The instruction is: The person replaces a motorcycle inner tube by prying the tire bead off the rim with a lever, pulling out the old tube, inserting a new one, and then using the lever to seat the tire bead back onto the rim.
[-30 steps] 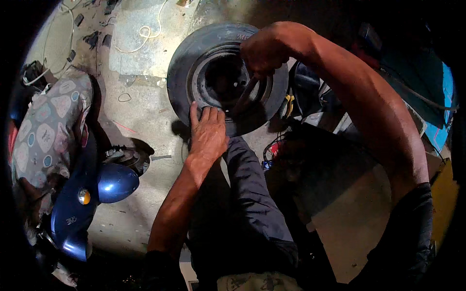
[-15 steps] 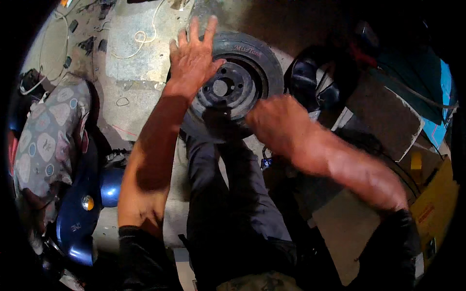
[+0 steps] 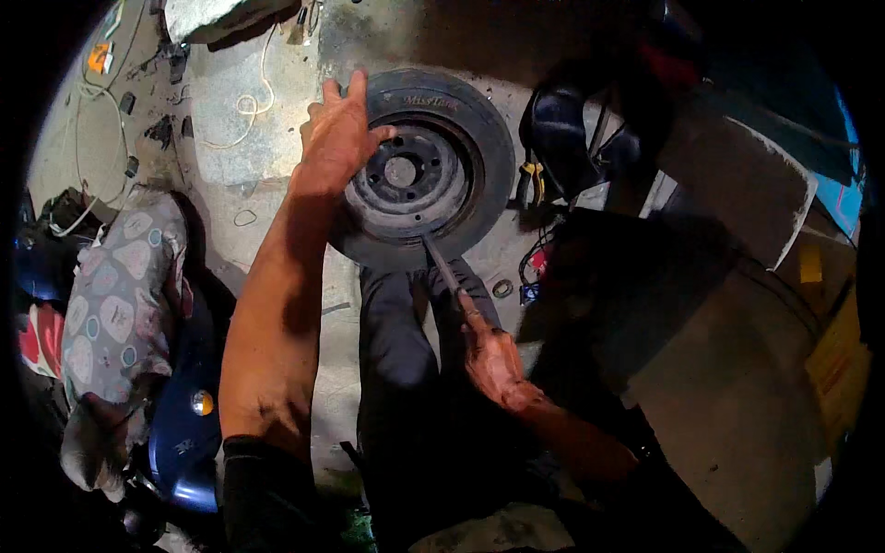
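A black tyre (image 3: 479,120) on a dark metal rim (image 3: 429,189) lies flat in front of me. My left hand (image 3: 336,134) grips its upper-left side, fingers over the outer edge and thumb toward the rim. My right hand (image 3: 489,355) is closed round a long metal bar (image 3: 447,272), whose tip sits at the lower edge of the rim, against the tyre. My dark-trousered legs are below the tyre.
Yellow-handled pliers (image 3: 530,182) and black padded items (image 3: 558,138) lie right of the tyre. A patterned cushion (image 3: 120,304) and blue body panel (image 3: 184,433) are at left. Cord (image 3: 249,111), cables and boards (image 3: 737,184) surround the floor.
My right hand has come down toward me from the tyre's upper right, swinging the bar to below the rim. My left hand has moved from the lower rim to the upper left.
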### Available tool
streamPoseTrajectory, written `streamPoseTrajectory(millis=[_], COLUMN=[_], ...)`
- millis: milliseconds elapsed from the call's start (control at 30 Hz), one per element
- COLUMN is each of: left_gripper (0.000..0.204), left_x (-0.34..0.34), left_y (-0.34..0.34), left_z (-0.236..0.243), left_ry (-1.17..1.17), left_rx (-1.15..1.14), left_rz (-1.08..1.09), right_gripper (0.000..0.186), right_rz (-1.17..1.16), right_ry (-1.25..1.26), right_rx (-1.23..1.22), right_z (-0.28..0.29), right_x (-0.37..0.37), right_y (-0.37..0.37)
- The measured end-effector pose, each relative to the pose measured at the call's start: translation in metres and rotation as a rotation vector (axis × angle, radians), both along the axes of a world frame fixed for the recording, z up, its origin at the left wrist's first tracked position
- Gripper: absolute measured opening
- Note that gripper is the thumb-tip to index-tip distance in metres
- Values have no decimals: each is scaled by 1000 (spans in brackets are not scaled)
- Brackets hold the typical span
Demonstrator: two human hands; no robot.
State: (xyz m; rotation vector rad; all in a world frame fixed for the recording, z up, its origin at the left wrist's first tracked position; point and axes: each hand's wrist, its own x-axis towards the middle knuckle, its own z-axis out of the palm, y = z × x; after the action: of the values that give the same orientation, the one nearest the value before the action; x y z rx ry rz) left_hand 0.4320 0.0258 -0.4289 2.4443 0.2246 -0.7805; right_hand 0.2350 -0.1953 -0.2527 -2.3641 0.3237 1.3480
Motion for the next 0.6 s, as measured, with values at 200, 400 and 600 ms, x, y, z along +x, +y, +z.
streamPoseTrajectory(millis=[200,400,600], left_gripper=[83,87,87], left_x=[0,13,5], left_y=[4,-15,0], left_z=[-2,0,-12], left_ry=[40,67,71], left_rx=[86,154,142], left_rz=[-4,-10,27], right_gripper=[45,48,45], right_rz=[-17,-170,-176], right_ry=[-512,-128,116], right_rx=[241,45,39], right_z=[-30,-35,-40], right_x=[-5,6,47], right_y=[8,8,20])
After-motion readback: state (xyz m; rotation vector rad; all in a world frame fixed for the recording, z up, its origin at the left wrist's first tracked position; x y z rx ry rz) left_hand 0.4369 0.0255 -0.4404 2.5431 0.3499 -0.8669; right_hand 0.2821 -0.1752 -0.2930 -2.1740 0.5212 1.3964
